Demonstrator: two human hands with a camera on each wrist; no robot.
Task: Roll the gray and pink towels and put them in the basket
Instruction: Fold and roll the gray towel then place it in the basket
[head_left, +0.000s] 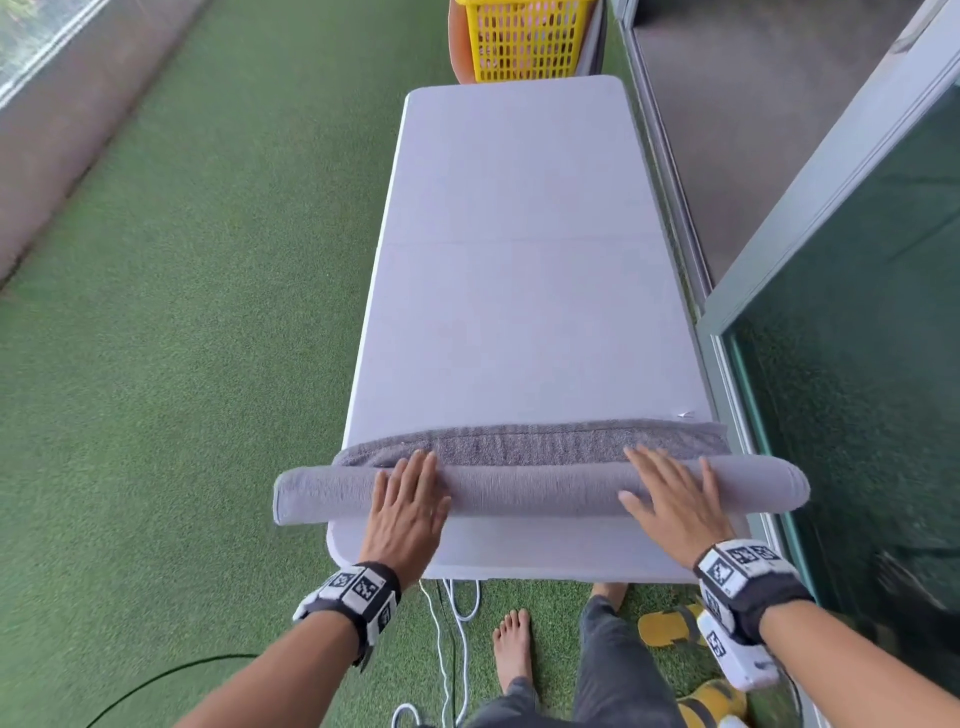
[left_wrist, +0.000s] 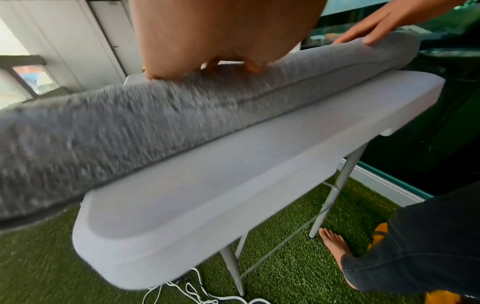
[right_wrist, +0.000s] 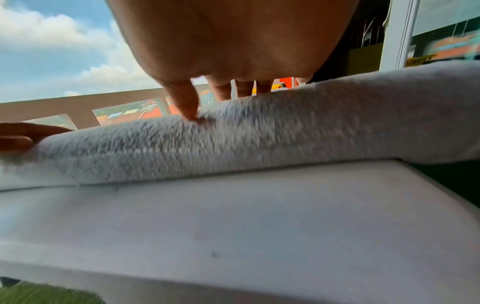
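The gray towel (head_left: 530, 488) lies rolled into a long tube across the near end of the white table (head_left: 519, 260), both ends sticking out past the table's sides. A short flat strip of it (head_left: 530, 441) is still unrolled beyond the roll. My left hand (head_left: 410, 499) presses flat on the roll's left part, fingers straight. My right hand (head_left: 670, 499) presses flat on its right part. The roll (left_wrist: 130, 123) fills the left wrist view; in the right wrist view the roll (right_wrist: 259, 139) lies under my right hand (right_wrist: 233, 61). The yellow basket (head_left: 524, 41) stands past the table's far end. No pink towel is visible.
Green artificial turf (head_left: 182, 312) surrounds the table. A glass sliding door (head_left: 857, 364) runs along the right side. White cables (head_left: 457, 623) hang below the near table edge. My bare feet (head_left: 511, 649) and yellow sandals (head_left: 670, 629) are on the turf.
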